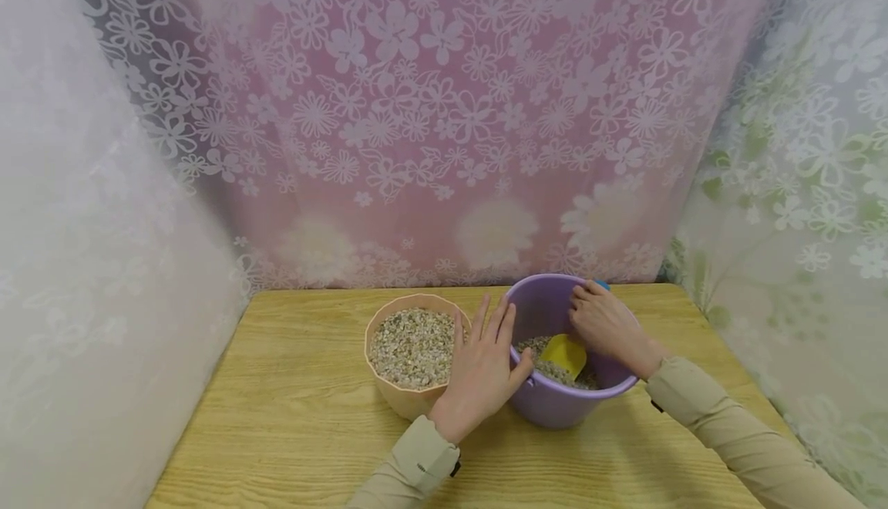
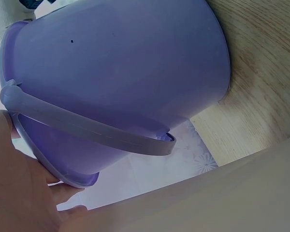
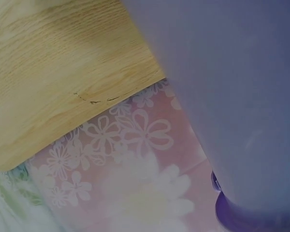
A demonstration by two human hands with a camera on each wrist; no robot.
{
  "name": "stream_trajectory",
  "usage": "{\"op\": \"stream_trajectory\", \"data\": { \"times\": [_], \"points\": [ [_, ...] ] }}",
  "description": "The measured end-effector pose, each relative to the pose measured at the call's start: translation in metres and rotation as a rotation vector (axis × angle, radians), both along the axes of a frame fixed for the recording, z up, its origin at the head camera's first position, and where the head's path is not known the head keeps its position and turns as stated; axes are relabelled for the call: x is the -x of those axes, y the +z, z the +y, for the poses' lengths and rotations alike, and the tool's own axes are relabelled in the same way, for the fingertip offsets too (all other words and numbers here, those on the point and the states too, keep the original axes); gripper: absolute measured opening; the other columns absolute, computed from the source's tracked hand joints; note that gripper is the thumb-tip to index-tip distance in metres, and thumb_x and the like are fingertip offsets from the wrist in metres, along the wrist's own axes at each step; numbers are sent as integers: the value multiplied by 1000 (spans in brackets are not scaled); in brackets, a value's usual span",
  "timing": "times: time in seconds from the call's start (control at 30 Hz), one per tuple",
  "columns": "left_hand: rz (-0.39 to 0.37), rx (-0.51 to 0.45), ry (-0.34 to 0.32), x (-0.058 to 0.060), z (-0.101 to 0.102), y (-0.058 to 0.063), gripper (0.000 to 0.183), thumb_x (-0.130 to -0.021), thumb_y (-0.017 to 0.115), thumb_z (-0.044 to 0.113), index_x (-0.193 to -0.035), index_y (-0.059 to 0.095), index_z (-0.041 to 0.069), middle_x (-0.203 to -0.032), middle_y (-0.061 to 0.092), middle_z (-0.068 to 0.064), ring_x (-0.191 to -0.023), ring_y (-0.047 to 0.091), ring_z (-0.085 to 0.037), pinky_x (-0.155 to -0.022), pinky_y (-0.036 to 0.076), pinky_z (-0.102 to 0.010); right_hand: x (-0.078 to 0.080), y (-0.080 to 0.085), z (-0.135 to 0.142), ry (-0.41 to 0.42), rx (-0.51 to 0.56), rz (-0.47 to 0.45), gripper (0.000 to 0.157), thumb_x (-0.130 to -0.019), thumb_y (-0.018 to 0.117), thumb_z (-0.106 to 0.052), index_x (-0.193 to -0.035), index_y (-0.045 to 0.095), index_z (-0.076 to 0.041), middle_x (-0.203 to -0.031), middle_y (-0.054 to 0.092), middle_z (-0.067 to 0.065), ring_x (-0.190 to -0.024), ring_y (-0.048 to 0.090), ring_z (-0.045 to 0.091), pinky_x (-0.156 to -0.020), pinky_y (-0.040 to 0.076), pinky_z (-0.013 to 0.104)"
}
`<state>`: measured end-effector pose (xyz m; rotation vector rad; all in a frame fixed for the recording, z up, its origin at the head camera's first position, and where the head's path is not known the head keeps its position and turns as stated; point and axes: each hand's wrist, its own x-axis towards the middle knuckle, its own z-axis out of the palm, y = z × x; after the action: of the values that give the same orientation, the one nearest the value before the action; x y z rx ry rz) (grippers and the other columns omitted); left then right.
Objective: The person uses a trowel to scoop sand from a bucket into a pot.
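Observation:
A purple bucket (image 1: 555, 409) stands upright at the table's back right, with gravel-like grains (image 1: 537, 345) low inside it. Reaching over its right side, my right hand (image 1: 610, 324) grips a scoop by its handle. The yellow scoop blade (image 1: 565, 355) lies down among the grains, and a blue tip (image 1: 602, 285) shows beyond the knuckles. My left hand (image 1: 482, 366) rests at the bucket's left rim, fingers straight and spread, thumb at the edge. In the left wrist view the bucket's handle (image 2: 92, 130) hangs down its side. The right wrist view shows bucket wall but no hand.
Just left of the bucket, a peach container (image 1: 395, 397) is filled nearly to its rim with similar pale grains (image 1: 415, 347). Both vessels stand on a wooden table (image 1: 291, 416). Flowered curtains (image 1: 416, 146) enclose the back and both sides.

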<state>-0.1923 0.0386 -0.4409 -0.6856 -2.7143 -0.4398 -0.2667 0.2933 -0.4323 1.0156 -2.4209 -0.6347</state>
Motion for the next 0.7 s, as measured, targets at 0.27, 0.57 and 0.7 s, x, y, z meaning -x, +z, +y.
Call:
{"op": "stream_trajectory", "data": {
  "times": [0.27,0.57,0.7],
  "points": [
    [13,6,7,0,0,0,67,-106,35,52,-159,35,11,-166,29,-4,-155,18,-28,-120,19,-64,-2,0,0,-19,41,-51,42,-75,85,-45,-68,69,-7,-76,67,7,-82,59,29,-90,44,44],
    [-2,8,1,-1,0,-1,67,-106,35,52,-160,33,11,-167,27,-4,-156,14,-27,-121,18,-63,-5,1,-1,1,118,-111,42,-77,83,-51,-65,67,-14,-66,58,-1,-70,48,22,-76,38,41],
    [3,7,2,1,1,-1,66,-106,36,51,-160,33,12,-167,28,-4,-156,14,-27,-121,18,-63,-6,4,-3,6,187,-161,38,-80,81,-51,-70,72,-16,-70,64,-2,-71,50,21,-77,41,43]
  ]
}}
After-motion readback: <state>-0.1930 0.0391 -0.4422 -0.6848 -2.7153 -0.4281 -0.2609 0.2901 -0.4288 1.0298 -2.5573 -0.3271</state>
